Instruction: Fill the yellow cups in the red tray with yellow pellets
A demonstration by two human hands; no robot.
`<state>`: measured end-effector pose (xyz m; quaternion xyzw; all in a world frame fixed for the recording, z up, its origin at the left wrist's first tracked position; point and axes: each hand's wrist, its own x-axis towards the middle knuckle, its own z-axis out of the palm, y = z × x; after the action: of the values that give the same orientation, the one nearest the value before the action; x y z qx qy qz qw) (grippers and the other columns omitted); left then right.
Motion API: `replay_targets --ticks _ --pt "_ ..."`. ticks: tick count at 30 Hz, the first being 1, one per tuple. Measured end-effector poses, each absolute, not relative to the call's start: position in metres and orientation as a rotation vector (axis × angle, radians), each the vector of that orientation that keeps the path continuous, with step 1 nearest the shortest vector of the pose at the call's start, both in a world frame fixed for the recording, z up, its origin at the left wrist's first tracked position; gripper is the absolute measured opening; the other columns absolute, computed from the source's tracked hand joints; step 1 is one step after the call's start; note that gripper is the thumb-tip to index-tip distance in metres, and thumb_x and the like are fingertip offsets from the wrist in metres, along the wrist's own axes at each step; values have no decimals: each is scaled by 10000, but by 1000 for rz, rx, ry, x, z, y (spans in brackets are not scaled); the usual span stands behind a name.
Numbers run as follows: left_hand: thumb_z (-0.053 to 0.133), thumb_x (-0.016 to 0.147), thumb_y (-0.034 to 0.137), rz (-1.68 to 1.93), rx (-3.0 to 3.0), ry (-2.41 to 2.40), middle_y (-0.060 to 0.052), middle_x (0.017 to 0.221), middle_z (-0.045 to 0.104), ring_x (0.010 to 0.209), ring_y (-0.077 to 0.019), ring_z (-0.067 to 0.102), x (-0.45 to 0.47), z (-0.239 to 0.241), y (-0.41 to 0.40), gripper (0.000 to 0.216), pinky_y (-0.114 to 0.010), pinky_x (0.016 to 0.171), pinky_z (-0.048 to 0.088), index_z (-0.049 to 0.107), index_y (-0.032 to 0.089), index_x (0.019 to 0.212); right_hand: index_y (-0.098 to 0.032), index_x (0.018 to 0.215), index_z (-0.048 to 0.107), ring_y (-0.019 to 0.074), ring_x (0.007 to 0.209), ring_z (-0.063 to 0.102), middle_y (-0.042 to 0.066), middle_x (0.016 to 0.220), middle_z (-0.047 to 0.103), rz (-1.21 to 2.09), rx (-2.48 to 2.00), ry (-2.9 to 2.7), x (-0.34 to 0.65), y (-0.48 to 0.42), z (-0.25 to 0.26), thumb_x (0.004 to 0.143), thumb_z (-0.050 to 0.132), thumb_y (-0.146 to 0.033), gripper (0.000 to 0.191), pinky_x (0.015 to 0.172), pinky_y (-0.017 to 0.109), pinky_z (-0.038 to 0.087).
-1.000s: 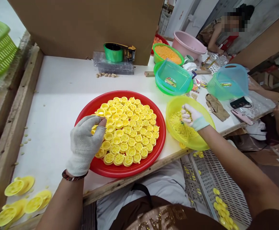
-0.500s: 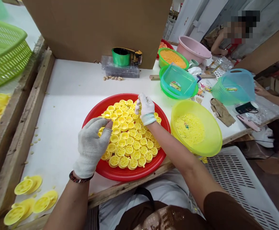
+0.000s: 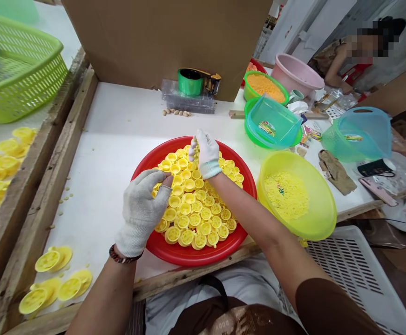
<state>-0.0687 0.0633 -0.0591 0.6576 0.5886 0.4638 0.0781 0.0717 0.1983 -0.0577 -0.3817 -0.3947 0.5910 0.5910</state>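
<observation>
A red basin [image 3: 161, 253] in front of me is spread with many small yellow toy cups [image 3: 188, 197]; the nearer ones have tiny yellow pieces in them, and several farther ones look hollow. My right hand [image 3: 207, 150], in a white glove, is curled over the far part of the basin. Small yellow pieces [image 3: 196, 151] show in its palm and fingers. Above the basin's left side is my left hand [image 3: 143, 202], also gloved, with a bare fingertip showing. Its thumb and fingers come together, and whatever they may pinch is hidden.
To the right, a yellow bowl [image 3: 323, 204] holds loose yellow pieces. Yellow cups on saucers [image 3: 68, 288] stand at the lower left, beside a wooden rail [image 3: 49, 186]. A tape dispenser [image 3: 191, 83] sits by the cardboard [image 3: 161, 37]. Another person [image 3: 328, 60] is at the far right.
The whole view has shifted, so the table things appear farther right. My right hand has moved left across the cups, and more yellow pieces show in it. My left hand keeps its place over the basin.
</observation>
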Motion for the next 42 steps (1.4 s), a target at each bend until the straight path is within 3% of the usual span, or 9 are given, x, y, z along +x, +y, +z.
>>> replay_targets --ticks 8,15,22,30,38,42 --pt "590 961 345 1402 1980 1754 -41 973 756 907 -202 715 -68 -58 63 196 -331 830 557 702 202 889 -233 796 484 45 430 349 -82 642 482 1463 -904 -862 82 191 -49 853 689 -656 474 379 241 233" --pt "612 960 299 1439 2046 1725 -45 968 755 900 -195 713 -68 -59 64 164 -317 825 556 701 177 898 -221 762 484 55 474 419 -64 655 475 1374 -851 -986 91 172 -60 872 662 -675 500 411 224 335" --pt "624 957 286 1436 2060 1732 -44 962 753 893 -195 714 -68 -59 64 148 -311 810 551 698 177 890 -226 753 417 37 402 272 -86 600 424 1483 -959 -858 87 187 -46 888 611 -699 529 376 234 163" --pt "617 963 285 1446 2032 1721 -45 948 743 882 -190 704 -69 -58 64 158 -311 804 549 693 167 890 -243 748 446 81 488 428 -71 600 490 1466 -957 -954 70 190 -47 909 620 -685 502 449 247 359" --pt "628 955 276 1454 2020 1706 -45 946 742 880 -185 699 -69 -59 63 144 -307 806 547 694 164 892 -243 739 409 71 461 370 -80 562 472 1486 -973 -949 57 210 -54 947 544 -700 520 441 236 330" --pt "622 959 280 1464 1989 1722 -43 954 743 884 -186 699 -72 -59 63 147 -317 810 544 696 171 894 -245 746 413 78 473 399 -76 573 482 1473 -1001 -989 44 215 -54 937 530 -715 521 472 238 373"
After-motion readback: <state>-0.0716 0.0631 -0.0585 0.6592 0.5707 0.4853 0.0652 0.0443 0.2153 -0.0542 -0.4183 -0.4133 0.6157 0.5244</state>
